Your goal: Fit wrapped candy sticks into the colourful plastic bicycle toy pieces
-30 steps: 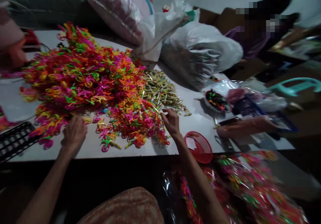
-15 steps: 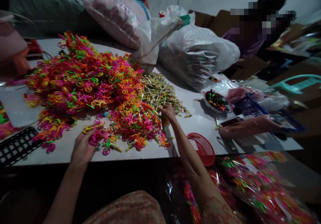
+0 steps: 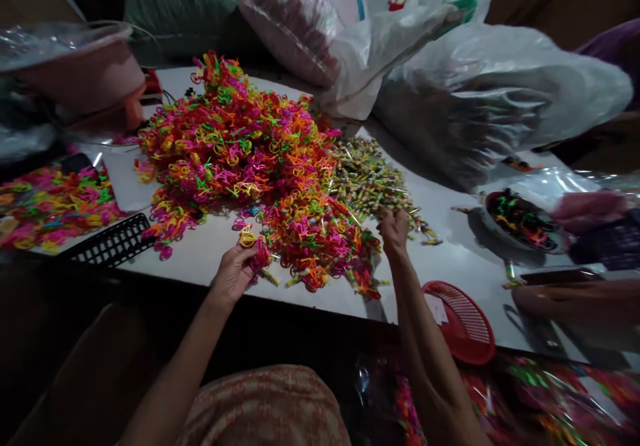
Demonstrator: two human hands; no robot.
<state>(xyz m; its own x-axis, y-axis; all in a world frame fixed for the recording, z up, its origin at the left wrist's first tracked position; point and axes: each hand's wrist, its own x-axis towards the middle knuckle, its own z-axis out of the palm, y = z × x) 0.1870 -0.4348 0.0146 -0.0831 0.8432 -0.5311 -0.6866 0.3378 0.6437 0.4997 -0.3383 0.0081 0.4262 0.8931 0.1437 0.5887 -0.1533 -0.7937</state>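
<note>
A big heap of small bright plastic toys (image 3: 235, 146), pink, orange, yellow and green, several shaped like little bicycles, covers the table's middle. At its front left edge, my left hand (image 3: 233, 274) is closed on a few of them, a pink toy (image 3: 260, 256) and a yellow one (image 3: 247, 236) showing at the fingertips. My right hand (image 3: 394, 229) is at the near edge of a pile of small, thin wrapped tubes (image 3: 367, 173), right of the heap. Its fingers are curled together, and what they hold is too small to make out.
Near the front edge stands a red plastic basket (image 3: 467, 319), with a bowl of dark and coloured pieces (image 3: 523, 223) beyond. Large stuffed sacks (image 3: 450, 93) line the back. On the left are a black lattice tray (image 3: 113, 241) and a pink tub (image 3: 85, 73).
The view has swung left, so the table appears further right and the pink tub shows more fully. My right hand stays by the tubes; the left still holds toys at the heap's edge.
</note>
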